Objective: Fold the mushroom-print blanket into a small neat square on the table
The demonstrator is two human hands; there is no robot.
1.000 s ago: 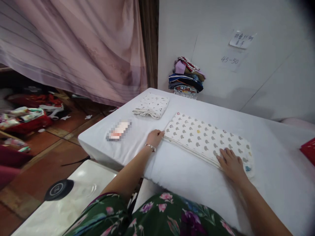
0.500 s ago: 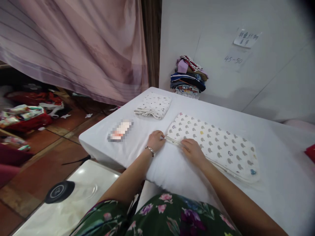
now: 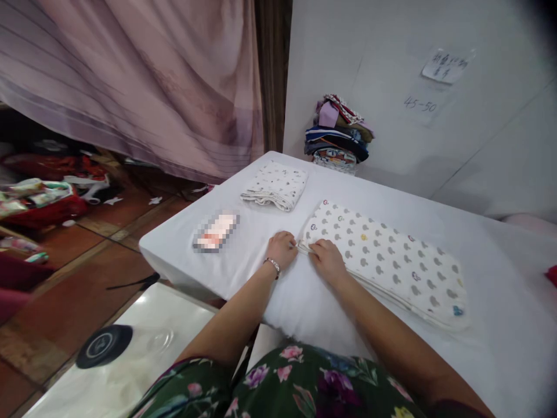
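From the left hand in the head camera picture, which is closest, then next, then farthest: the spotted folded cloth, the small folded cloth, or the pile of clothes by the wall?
1. Long white folded cloth with grey spots: touching the left hand, on its right.
2. Small white folded cloth with tiny dots: farther back on the table.
3. Colourful pile of folded clothes: against the wall, behind the table.

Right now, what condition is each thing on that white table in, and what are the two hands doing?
spotted cloth: folded into a long strip, lying flat.
small folded cloth: folded square, untouched.
stack of clothes: piled against the wall.
left hand: fingers curled at the spotted cloth's near corner.
right hand: resting on that same corner.
table: covered in white sheet.
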